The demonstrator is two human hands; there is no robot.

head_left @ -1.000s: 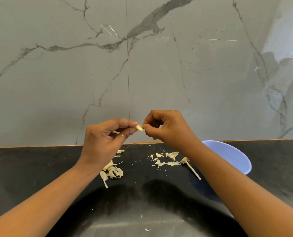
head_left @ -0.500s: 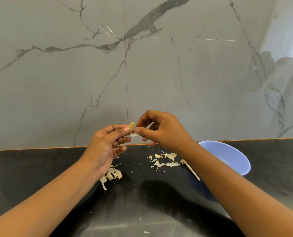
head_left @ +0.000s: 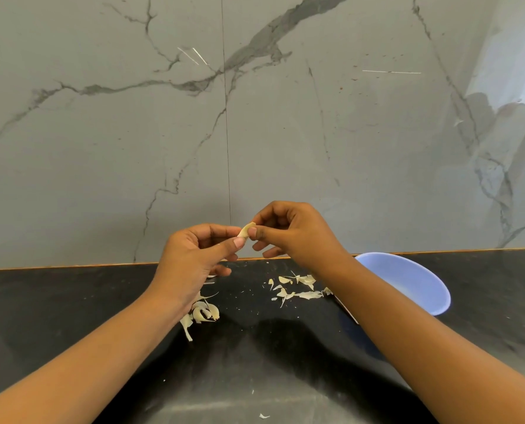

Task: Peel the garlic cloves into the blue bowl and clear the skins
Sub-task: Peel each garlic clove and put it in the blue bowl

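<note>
A small pale garlic clove [head_left: 247, 229] is held in the air between both hands, above the black counter. My left hand [head_left: 195, 258] pinches its lower end with thumb and forefinger. My right hand [head_left: 291, 231] pinches its upper end, the other fingers curled. The blue bowl [head_left: 414, 281] stands at the right on the counter, partly hidden by my right forearm; its inside shows nothing from here. Unpeeled cloves and skins [head_left: 204, 312] lie under my left wrist.
Loose skin scraps [head_left: 297, 287] are scattered on the black counter [head_left: 71, 316] between my hands and the bowl. A thin pale stalk [head_left: 345, 310] pokes out from under my right forearm. A grey marble wall [head_left: 255, 117] rises behind the counter.
The hands stayed together on the clove. The clove turned between the fingertips, and a curl of it now sticks up above my right thumb.
</note>
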